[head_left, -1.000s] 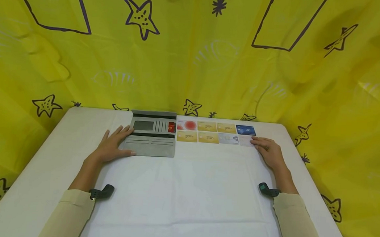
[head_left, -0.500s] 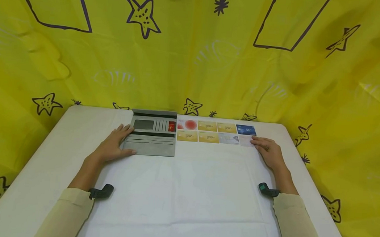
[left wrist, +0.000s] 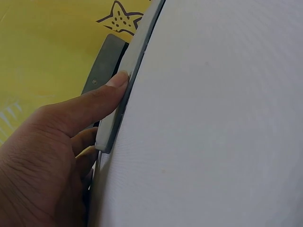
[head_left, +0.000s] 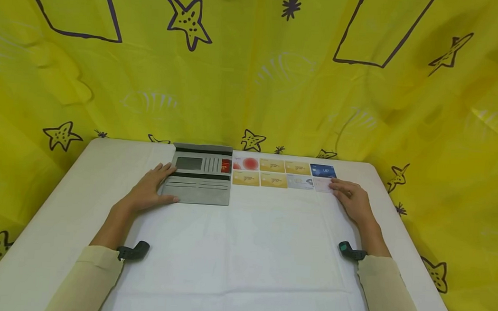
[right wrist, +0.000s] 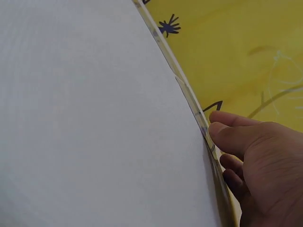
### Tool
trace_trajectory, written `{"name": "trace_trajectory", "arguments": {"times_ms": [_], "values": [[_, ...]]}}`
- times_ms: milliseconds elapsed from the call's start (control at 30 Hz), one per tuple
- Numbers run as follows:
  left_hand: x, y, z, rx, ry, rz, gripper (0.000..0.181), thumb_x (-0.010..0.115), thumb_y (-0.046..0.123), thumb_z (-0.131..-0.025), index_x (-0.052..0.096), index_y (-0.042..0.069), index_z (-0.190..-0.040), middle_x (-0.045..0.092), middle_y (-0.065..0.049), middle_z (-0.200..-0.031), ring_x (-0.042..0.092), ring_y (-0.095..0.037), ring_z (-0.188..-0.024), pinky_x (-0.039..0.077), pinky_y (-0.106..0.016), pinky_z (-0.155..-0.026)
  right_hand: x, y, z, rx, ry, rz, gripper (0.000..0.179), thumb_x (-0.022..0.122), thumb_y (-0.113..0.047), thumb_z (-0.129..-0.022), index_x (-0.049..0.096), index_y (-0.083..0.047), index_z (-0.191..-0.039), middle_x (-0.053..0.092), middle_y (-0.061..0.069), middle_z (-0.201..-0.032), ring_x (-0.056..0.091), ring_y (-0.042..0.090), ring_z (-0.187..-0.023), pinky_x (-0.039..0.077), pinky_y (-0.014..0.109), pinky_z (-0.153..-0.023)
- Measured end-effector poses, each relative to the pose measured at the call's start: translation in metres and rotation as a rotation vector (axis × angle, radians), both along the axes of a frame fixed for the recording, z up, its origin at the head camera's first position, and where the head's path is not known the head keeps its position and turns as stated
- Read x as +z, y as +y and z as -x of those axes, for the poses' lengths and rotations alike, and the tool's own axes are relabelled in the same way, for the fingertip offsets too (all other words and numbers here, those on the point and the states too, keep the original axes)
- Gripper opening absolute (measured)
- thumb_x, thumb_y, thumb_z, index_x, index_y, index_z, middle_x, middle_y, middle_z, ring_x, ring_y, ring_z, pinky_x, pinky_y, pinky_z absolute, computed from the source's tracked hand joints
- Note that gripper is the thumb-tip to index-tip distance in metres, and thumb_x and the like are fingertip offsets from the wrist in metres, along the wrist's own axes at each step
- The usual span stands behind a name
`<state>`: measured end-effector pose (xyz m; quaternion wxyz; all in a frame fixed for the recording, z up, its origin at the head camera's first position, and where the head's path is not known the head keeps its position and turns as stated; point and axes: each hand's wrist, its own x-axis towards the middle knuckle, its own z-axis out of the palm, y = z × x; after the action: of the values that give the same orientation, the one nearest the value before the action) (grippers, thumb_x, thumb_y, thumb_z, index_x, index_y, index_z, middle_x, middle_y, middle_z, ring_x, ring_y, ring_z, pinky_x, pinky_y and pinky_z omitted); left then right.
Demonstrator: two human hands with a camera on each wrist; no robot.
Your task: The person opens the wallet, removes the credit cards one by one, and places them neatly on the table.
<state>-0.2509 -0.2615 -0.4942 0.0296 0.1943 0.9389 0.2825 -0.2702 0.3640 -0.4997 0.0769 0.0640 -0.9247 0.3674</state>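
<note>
A grey wallet (head_left: 212, 198) lies unfolded at the table's far edge, a red card (head_left: 225, 166) showing in one of its slots. My left hand (head_left: 148, 187) rests at the wallet's left side, fingers extended, its thumb on the lower flap; the left wrist view shows that thumb on the wallet's edge. To the right, cards lie flat in two rows: a red-and-white card (head_left: 246, 163), several gold cards (head_left: 272, 166), a blue card (head_left: 322, 171), a silvery card (head_left: 300, 182) and a pale pink card (head_left: 321, 184). Fingertips of my right hand (head_left: 352, 200) touch the pink card's right end.
White cloth covers the table (head_left: 234, 250). A yellow curtain (head_left: 235, 93) with starfish drawings hangs directly behind its far edge and along both sides. Dark wrist cameras sit on the left wrist (head_left: 133, 251) and right wrist (head_left: 352, 251).
</note>
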Motion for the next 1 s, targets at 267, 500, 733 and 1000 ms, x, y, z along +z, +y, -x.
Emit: {"name": "trace_trajectory", "arguments": {"times_ms": [267, 500, 733, 1000], "values": [[0.000, -0.001, 0.001, 0.010, -0.011, -0.005, 0.094, 0.077, 0.042, -0.089, 0.036, -0.002, -0.161, 0.024, -0.028, -0.169, 0.011, -0.049, -0.157, 0.008, -0.066, -0.124, 0.011, -0.025, -0.006, -0.085, -0.008, 0.028, 0.033, 0.068, -0.026, -0.105, 0.073, -0.005, -0.130, 0.059, 0.023, -0.144, 0.043, 0.047, -0.142, 0.029, 0.068, -0.116], [-0.002, -0.003, 0.004, 0.019, -0.015, 0.003, 0.095, 0.078, 0.042, -0.088, 0.035, -0.001, -0.161, 0.023, -0.027, -0.169, 0.010, -0.048, -0.157, 0.008, -0.066, -0.124, 0.026, -0.051, -0.005, -0.042, -0.048, -0.025, 0.037, 0.069, -0.024, -0.103, 0.070, -0.004, -0.133, 0.057, 0.024, -0.143, 0.049, 0.047, -0.132, 0.036, 0.067, -0.113], [0.000, 0.002, 0.004, 0.028, -0.042, -0.019, 0.096, 0.079, 0.044, -0.088, 0.035, 0.001, -0.162, 0.022, -0.025, -0.171, 0.008, -0.046, -0.158, 0.006, -0.067, -0.124, 0.030, -0.063, -0.006, 0.003, -0.034, -0.017, 0.037, 0.074, -0.017, -0.099, 0.069, 0.001, -0.131, 0.061, 0.025, -0.137, 0.055, 0.046, -0.126, 0.041, 0.064, -0.109], [-0.006, -0.002, 0.004, 0.022, -0.029, 0.004, 0.097, 0.079, 0.046, -0.089, 0.035, 0.001, -0.162, 0.023, -0.025, -0.170, 0.010, -0.047, -0.158, 0.008, -0.066, -0.124, 0.033, -0.076, -0.007, 0.065, -0.011, -0.026, 0.038, 0.075, -0.013, -0.098, 0.067, 0.005, -0.131, 0.061, 0.028, -0.134, 0.059, 0.048, -0.123, 0.048, 0.060, -0.106]]}}
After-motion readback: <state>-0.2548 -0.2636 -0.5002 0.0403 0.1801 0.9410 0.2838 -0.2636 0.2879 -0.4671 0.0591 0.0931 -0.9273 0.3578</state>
